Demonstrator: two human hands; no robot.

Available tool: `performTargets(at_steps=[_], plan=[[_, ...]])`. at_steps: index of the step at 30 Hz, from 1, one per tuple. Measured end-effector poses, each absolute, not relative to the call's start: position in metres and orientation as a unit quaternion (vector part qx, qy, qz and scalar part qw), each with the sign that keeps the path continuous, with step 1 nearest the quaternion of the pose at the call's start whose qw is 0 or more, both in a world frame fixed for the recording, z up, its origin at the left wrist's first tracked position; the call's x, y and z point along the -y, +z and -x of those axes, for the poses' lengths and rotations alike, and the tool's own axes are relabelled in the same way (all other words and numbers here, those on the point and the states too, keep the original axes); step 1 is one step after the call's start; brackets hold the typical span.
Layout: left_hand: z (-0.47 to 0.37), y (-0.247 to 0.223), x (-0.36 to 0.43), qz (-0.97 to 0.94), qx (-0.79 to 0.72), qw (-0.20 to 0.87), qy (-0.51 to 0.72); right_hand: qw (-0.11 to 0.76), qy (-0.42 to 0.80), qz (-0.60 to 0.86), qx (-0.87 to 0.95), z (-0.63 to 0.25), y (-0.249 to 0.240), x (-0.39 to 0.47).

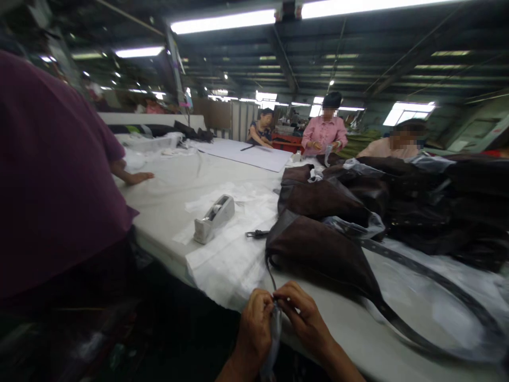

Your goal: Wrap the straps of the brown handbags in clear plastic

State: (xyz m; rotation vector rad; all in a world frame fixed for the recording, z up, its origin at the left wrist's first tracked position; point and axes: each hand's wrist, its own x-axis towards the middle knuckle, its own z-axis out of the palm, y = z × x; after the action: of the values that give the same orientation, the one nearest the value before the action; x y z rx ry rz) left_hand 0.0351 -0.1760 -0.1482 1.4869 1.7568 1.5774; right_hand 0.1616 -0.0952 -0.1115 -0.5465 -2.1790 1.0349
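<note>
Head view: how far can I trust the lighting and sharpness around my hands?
Head view: ceiling tubes and window are blown out; under the table is nearly black; piled dark bags merge in shadow; purple shirt smears toward the edge; left hand and right hand are readable, but the detail at their fingertips is too soft to judge.

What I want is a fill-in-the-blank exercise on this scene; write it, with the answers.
The left hand and right hand hold a thin strap in their ____.
The strap leads to the near bag, coloured dark ____.
In the picture, the tape dispenser stands to that bag's ____.
Across the table, the standing person wears a shirt coloured ____.

Missing words: fingers; brown; left; pink.
</note>
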Motion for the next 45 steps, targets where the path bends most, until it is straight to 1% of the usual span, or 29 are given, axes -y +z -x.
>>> performTargets(at_steps=[3, 7, 10, 13, 17, 20, 23, 27, 30, 35, 40, 45], plan=[[-0.038, -0.154, 0.175, -0.505, -0.612, 0.18, 0.581, 0.328, 0.387, 0.184, 0.842, -0.159, -0.114, 0.091], [-0.042, -0.168, 0.166, -0.472, -0.595, 0.154, 0.632, 0.366, 0.346, 0.172, 0.847, -0.153, -0.123, 0.086], [-0.043, -0.176, 0.16, -0.453, -0.599, 0.159, 0.642, 0.377, 0.32, 0.18, 0.85, -0.147, -0.133, 0.088], [-0.042, -0.174, 0.161, -0.443, -0.616, 0.189, 0.624, 0.388, 0.284, 0.199, 0.854, -0.142, -0.142, 0.093], [-0.04, -0.16, 0.172, -0.414, -0.623, 0.266, 0.608, 0.387, 0.263, 0.267, 0.843, -0.14, -0.142, 0.102], [-0.034, -0.155, 0.177, -0.363, -0.59, 0.347, 0.632, 0.364, 0.319, 0.295, 0.824, -0.142, -0.136, 0.104], [-0.026, -0.159, 0.182, -0.311, -0.538, 0.418, 0.663, 0.362, 0.403, 0.295, 0.787, -0.149, -0.129, 0.104], [-0.022, -0.16, 0.193, -0.284, -0.492, 0.45, 0.689, 0.376, 0.501, 0.253, 0.738, -0.157, -0.129, 0.106], [-0.024, -0.156, 0.198, -0.25, -0.49, 0.446, 0.706, 0.384, 0.523, 0.232, 0.724, -0.157, -0.133, 0.11], [-0.025, -0.159, 0.2, -0.217, -0.51, 0.425, 0.716, 0.403, 0.468, 0.233, 0.751, -0.152, -0.129, 0.116], [-0.021, -0.164, 0.199, -0.279, -0.557, 0.399, 0.673, 0.349, 0.43, 0.248, 0.795, -0.152, -0.117, 0.119], [-0.025, -0.15, 0.197, -0.32, -0.608, 0.359, 0.632, 0.325, 0.337, 0.259, 0.845, -0.151, -0.125, 0.121]])
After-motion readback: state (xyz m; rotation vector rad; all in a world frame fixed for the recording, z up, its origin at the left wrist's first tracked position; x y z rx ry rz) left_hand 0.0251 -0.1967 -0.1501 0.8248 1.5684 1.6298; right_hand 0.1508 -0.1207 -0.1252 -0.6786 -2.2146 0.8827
